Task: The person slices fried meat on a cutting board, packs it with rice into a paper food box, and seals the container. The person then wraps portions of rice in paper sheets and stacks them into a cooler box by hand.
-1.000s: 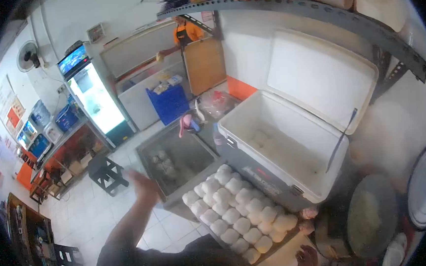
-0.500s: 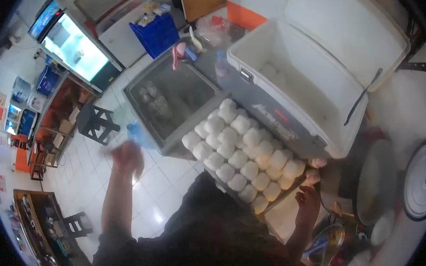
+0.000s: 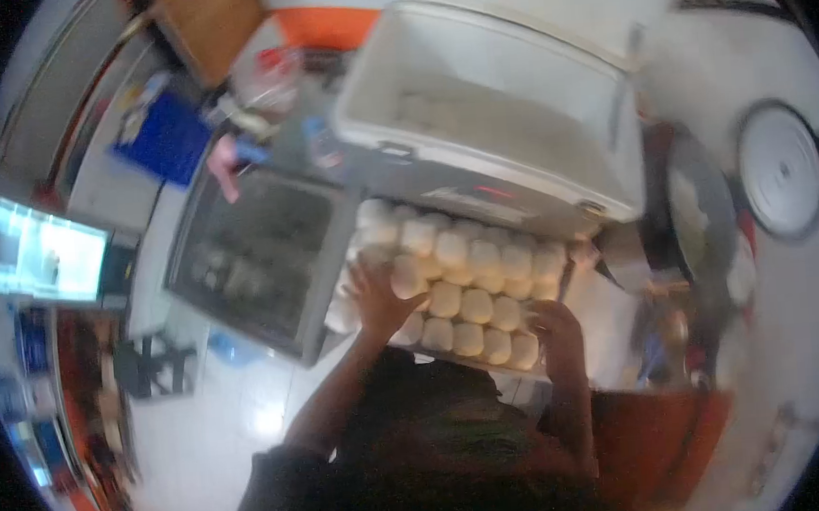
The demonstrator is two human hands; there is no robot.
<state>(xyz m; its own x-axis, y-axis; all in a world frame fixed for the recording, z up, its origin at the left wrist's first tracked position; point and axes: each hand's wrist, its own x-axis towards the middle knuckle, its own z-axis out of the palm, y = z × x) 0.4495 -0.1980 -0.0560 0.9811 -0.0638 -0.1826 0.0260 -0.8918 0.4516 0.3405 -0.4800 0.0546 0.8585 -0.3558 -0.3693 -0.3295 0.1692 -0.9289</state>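
Note:
Rows of white, rounded buns or dough pieces [image 3: 477,305] fill a tray in front of me; I cannot tell whether they are cooked. My left hand [image 3: 379,300] lies over the left part of the rows, fingers spread and thumb pointing right, touching or just above the white pieces. At the right end of the rows is my right hand [image 3: 557,331], its fingers bent toward the last pieces and the tray's edge. Blur hides whether those fingers grip anything. Most of the tray itself is covered by what it carries.
Behind the rows stands a large cooler box [image 3: 491,193], lid raised, with a few pale lumps inside. A glass-topped freezer [image 3: 262,252] is at the left, with a pink cloth [image 3: 223,164] on it. A large pan [image 3: 700,207] and a round lid [image 3: 783,168] are at the right.
My view has turned to the right. My left hand has come from the air above the floor onto the white pieces. My right hand has moved to the right end of the rows.

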